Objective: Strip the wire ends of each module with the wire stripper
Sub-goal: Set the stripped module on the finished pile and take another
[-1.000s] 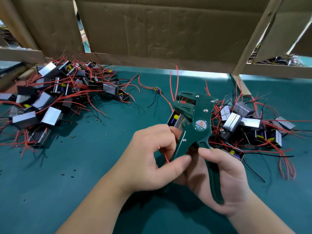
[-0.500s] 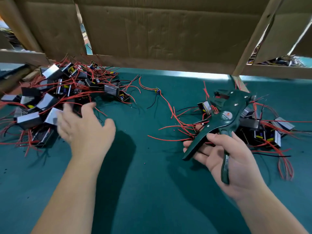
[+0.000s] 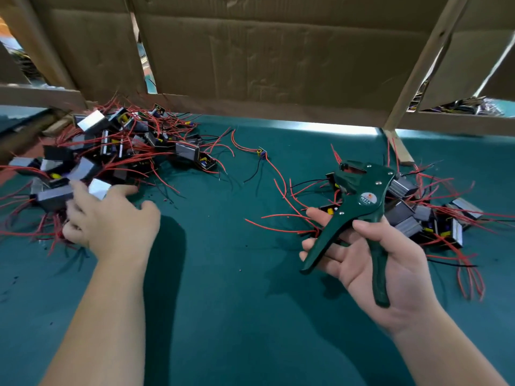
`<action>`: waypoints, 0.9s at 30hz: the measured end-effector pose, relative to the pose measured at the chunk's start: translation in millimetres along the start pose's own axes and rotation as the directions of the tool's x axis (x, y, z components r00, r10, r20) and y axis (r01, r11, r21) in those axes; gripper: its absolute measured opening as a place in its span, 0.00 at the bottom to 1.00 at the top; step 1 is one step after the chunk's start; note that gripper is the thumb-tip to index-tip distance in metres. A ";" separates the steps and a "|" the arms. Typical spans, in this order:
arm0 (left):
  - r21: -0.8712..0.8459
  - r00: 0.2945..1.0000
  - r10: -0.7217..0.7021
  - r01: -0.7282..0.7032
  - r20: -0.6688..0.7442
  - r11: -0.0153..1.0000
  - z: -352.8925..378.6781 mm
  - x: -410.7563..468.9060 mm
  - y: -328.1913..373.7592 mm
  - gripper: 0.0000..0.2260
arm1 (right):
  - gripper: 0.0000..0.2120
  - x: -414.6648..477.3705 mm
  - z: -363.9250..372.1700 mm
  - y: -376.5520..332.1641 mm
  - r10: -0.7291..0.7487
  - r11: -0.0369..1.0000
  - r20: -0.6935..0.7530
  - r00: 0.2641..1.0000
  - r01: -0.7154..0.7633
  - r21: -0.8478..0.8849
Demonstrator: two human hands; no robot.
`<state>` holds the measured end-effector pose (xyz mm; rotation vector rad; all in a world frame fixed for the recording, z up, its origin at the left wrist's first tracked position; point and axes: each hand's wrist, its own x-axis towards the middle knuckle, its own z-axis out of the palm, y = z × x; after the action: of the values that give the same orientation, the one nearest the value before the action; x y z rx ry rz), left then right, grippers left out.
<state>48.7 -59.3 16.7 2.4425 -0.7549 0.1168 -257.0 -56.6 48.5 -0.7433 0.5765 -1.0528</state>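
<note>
Left hand (image 3: 111, 229) further onto modules (image 3: 53, 195), fingers (image 3: 79, 192) splayed — wire stripper (image 3: 359, 201) clasped in right hand (image 3: 390, 271).

Person, two arms in view.
- Left grip (image 3: 111, 227): bare hand, outline blurred.
- Left forearm (image 3: 106, 316): bare along its whole visible length.
- Right grip (image 3: 390, 274): bare hand, thumbnail cut short.
- Right forearm (image 3: 446, 352): bare along its whole visible length.
</note>
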 end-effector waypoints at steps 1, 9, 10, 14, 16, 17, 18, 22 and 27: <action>-0.015 1.000 0.021 -0.021 -0.013 1.000 -0.1 0.2 -0.3 0.13 | 0.19 -0.8 -0.4 0.1 0.006 1.000 0.044 0.999 -0.007 0.011; -0.464 0.963 0.194 -0.262 -0.189 0.846 -1.5 -3.4 7.4 0.16 | 0.36 -0.1 0.8 4.5 0.073 0.995 0.196 0.978 -0.086 0.055; -0.511 0.957 0.205 -0.283 -0.204 0.811 -2.4 -4.2 9.5 0.15 | 0.36 0.1 1.7 4.7 0.096 0.991 0.205 0.974 -0.113 0.070; -0.580 0.858 0.413 -0.513 -0.307 0.633 -8.8 -19.0 26.8 0.19 | 0.28 0.8 2.9 8.6 0.185 0.966 0.250 0.950 -0.223 0.132; -0.527 0.670 0.672 -0.713 -0.317 0.462 -7.1 -35.5 38.0 0.21 | 0.33 3.6 3.0 13.1 0.185 0.968 0.202 0.962 -0.214 0.133; -0.530 0.591 0.761 -0.750 -0.269 0.395 -5.3 -44.1 42.6 0.23 | 0.36 5.7 2.8 15.2 0.176 0.971 0.161 0.971 -0.198 0.131; -0.555 0.543 0.816 -0.749 -0.200 0.363 -3.7 -51.8 45.7 0.25 | 0.35 7.6 2.7 16.5 0.163 0.976 0.115 0.980 -0.177 0.128; -0.741 0.537 0.844 -0.572 -0.013 0.352 3.3 -64.1 44.8 0.27 | 0.17 11.9 -1.0 15.2 0.115 0.985 -0.065 0.991 -0.105 0.136; -0.696 0.728 0.683 -0.516 -0.049 0.500 7.2 -52.9 43.6 0.22 | 0.10 14.3 -5.8 14.1 0.087 0.989 -0.148 0.985 -0.068 0.129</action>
<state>-19.8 -66.7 19.7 1.4066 -1.4620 -0.1684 -247.8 -67.0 32.9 -0.5305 0.6609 -1.0692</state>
